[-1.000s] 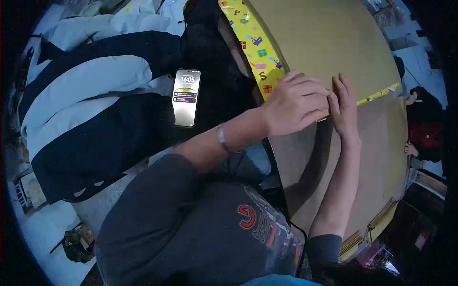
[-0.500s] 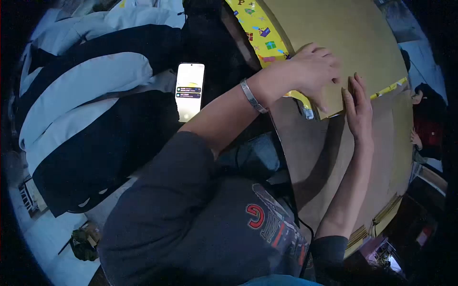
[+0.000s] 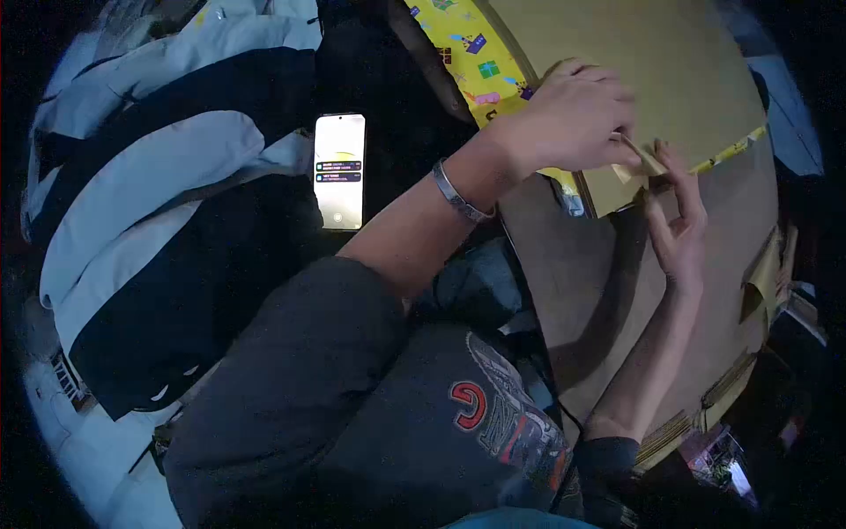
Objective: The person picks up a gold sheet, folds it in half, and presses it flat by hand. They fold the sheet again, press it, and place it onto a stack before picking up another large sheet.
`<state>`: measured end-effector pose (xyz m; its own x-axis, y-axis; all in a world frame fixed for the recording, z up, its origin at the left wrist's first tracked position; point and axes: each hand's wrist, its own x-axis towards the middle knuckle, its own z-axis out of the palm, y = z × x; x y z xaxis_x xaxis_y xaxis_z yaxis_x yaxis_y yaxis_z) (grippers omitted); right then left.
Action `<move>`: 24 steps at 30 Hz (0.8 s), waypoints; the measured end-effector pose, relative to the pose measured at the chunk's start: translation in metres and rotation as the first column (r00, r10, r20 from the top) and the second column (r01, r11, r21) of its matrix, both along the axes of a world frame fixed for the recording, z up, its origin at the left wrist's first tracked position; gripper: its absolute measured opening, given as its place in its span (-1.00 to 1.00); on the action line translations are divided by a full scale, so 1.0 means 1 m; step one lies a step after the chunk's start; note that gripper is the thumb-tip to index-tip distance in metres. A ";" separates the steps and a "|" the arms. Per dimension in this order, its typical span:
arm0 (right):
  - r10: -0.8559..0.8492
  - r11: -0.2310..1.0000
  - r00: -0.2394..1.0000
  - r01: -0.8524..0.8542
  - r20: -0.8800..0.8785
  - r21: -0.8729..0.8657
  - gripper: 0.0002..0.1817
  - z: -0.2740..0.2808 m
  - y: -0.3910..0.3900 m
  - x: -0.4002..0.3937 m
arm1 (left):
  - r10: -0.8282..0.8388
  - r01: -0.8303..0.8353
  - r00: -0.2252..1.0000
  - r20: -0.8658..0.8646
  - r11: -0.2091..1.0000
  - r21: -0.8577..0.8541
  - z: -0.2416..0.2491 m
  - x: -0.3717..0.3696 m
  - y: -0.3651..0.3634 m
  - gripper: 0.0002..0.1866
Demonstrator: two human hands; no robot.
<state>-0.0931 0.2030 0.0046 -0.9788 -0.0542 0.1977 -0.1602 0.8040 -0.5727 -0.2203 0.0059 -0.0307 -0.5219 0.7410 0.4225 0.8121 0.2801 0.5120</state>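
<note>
My left hand, with a metal bracelet on its wrist, reaches across the large brown cardboard sheet. Its fingers are closed on a small folded brown flap at the sheet's near edge. My right hand is beside it, thumb spread away from the fingers, fingertips against the flap's other end. Whether the fingertips grip the flap is hard to see. A yellow strip printed with gifts borders the sheet, passing partly under my left forearm. Shiny bluish tape or film shows near the corner.
A lit phone lies on dark cloth to the left, close to my left forearm. Black and white garments are heaped beyond it. More brown cardboard extends beneath the sheet, with stacked edges at lower right.
The small brown flap has been lifted and is now between my hands. My right hand has shifted slightly right and down, its fingers more bent. The person at the right edge has left view.
</note>
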 end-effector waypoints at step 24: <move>-0.066 0.928 0.997 0.079 0.047 -0.364 -0.84 -0.010 0.002 -0.030 | 0.053 -0.040 0.993 -0.108 0.992 0.120 -0.014 0.003 -0.011 -0.43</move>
